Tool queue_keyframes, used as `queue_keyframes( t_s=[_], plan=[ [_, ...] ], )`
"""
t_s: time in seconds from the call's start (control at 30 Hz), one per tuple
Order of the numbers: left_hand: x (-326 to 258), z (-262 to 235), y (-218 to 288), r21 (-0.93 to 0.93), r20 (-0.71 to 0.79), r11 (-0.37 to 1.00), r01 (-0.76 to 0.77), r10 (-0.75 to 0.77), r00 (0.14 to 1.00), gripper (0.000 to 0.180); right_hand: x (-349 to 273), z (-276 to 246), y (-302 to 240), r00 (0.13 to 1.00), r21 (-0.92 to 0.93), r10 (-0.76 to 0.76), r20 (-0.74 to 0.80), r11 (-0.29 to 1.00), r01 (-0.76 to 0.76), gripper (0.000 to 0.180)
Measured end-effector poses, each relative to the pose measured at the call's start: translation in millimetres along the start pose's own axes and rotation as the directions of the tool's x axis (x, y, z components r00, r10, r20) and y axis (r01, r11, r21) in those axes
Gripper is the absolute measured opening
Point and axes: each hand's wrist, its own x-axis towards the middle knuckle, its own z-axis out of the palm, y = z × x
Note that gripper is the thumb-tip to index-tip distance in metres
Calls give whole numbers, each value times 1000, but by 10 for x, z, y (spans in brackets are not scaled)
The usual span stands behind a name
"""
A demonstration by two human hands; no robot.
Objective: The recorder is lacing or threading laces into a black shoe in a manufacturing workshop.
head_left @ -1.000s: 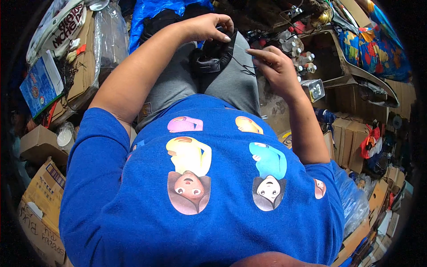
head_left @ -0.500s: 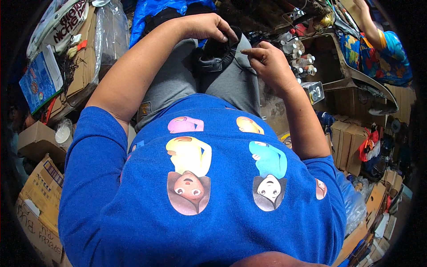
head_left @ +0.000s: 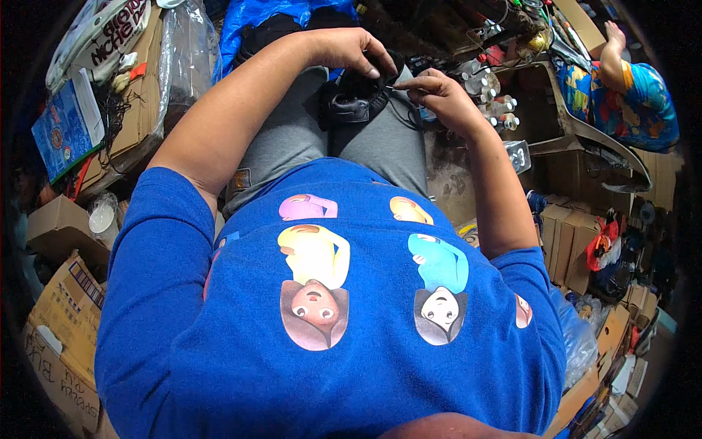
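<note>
Nearest the camera, your bright blue cotton shirt with printed cartoon figures (head_left: 329, 322) fills the lower half of the frame, and above it your grey fabric trousers (head_left: 292, 143) run toward the upper middle. On your lap there, at the upper centre of the frame, lies a small black device with a rounded plastic body (head_left: 356, 102), resting across both thighs. Your left hand (head_left: 349, 50) arches over the top of that black device, fingers curled down so the tips touch its far edge; it rests on the thing rather than wrapping round it. Your right hand (head_left: 437, 89), just right of the device, is closed in a pinch, thumb and forefinger pressed on a thin dark wire or pin at the device's right side; what exactly is pinched is too small to tell. At the left edge of the frame sit brown cardboard boxes (head_left: 62, 329), and higher up a blue printed carton (head_left: 64, 130) leans beside a crumpled clear plastic bag (head_left: 184, 51). Right of your right forearm, at mid-right, is a stack of small brown cartons (head_left: 567, 241). Beyond your hands, a cluster of small white-capped bottles (head_left: 491, 99) stands in the upper right, and behind your knees a blue plastic sheet (head_left: 274, 14) shows at the top edge. Farthest off, in the upper right corner, another person in a blue patterned garment (head_left: 629, 95) sits apart from you
</note>
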Motion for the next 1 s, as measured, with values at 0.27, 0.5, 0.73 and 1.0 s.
queue_keyframes(
  t_s=[0.27,0.5,0.73,1.0],
  plan=[
    [33,69,-38,182,-111,981,-72,93,989,32,120,177,146,1000,280,-4,-24,960,10,25],
    [-451,178,-129,515,-515,857,28,284,809,41,-93,262,-209,984,47,-47,-169,997,56,27],
    [-709,514,-68,548,-576,816,184,208,791,17,-285,587,-389,907,-487,-244,-342,872,50,38],
    [-659,501,-54,260,-593,965,32,133,794,21,-106,272,-90,995,58,44,-95,998,-38,31]
  ],
)
